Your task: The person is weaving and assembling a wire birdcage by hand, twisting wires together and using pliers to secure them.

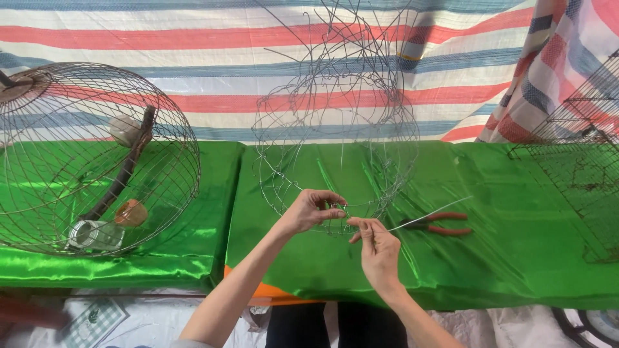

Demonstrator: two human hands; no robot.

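Note:
A half-built cage frame of thin bare wire stands on the green satin cloth in front of me, its loose ends sticking up. My left hand pinches the frame's lower front ring. My right hand is just right of it, its fingertips closed on a loose straight wire that runs up and to the right from the same spot. Both hands meet at one joint of the ring.
Red-handled pliers lie on the cloth right of my hands. A finished round wire cage with a wooden perch and small cups sits at left. A flat-sided wire cage is at the right edge. A striped tarp hangs behind.

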